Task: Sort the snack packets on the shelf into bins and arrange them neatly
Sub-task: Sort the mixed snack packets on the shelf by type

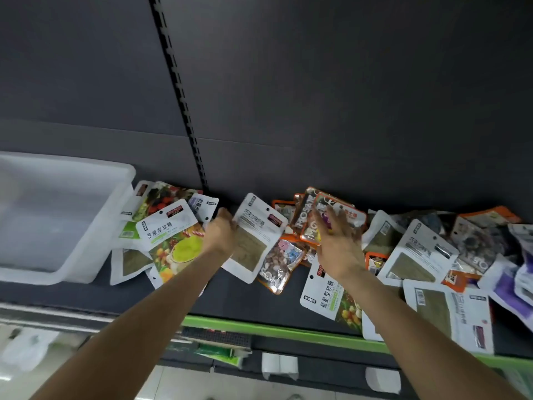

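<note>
- Your left hand (220,235) pinches a white packet with a tan window (253,241) by its left edge and holds it tilted above the dark shelf (86,295), near the middle of the shelf's depth.
- Your right hand (340,243) is spread, its fingers straight, and reaches over the orange-rimmed packets (310,223) leaning near the shelf's back edge; whether the fingertips touch them you cannot tell.
- A translucent white bin (72,215) stands at the left end of the shelf, and no packets show in the part of it that you can see.
- Just beside the bin's right wall lies a small heap: a white star-gummy packet (170,235) on top, with fruit-printed and tan-window packets under and behind it.
- An orange-rimmed packet of mixed sweets (279,264) lies under the lower right corner of the held packet.
- Another star-gummy packet (331,295) lies by the shelf's green front edge (259,330), partly under your right forearm.
- To the right, white tan-window packets (418,255), dark packets and purple packets (513,290) are strewn and overlapping toward the shelf's right end.
</note>
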A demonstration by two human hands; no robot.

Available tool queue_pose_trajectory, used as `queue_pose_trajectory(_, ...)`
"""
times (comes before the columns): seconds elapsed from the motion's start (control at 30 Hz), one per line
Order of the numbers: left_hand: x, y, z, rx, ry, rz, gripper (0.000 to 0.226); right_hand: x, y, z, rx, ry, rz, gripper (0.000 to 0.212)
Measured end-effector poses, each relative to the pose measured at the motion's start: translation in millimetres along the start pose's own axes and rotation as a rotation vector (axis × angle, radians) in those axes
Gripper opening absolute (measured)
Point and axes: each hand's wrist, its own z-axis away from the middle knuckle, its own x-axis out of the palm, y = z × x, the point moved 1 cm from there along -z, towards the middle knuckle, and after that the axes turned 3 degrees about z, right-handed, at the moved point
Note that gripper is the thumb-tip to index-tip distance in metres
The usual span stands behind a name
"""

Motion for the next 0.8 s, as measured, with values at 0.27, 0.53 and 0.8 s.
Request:
queue_pose_trajectory(0.27, -23, -41, -4, 0.280, 0.209, -0.532, 0.071, 8, -54, -20, -0.154, -0.023, 0.163, 0.074)
queue_pose_trajectory(0.53, -10, -69, -15, 0.376, -0.152, -0.920, 0.066, 5, -50, -23, -0.163, -0.053, 0.229, 0.070)
queue_pose_trajectory(0.8, 2, -43, -20, 0.565, -0.244, -0.680, 0.061, -1, -41, -12, -0.134, 0.036, 0.205, 0.056)
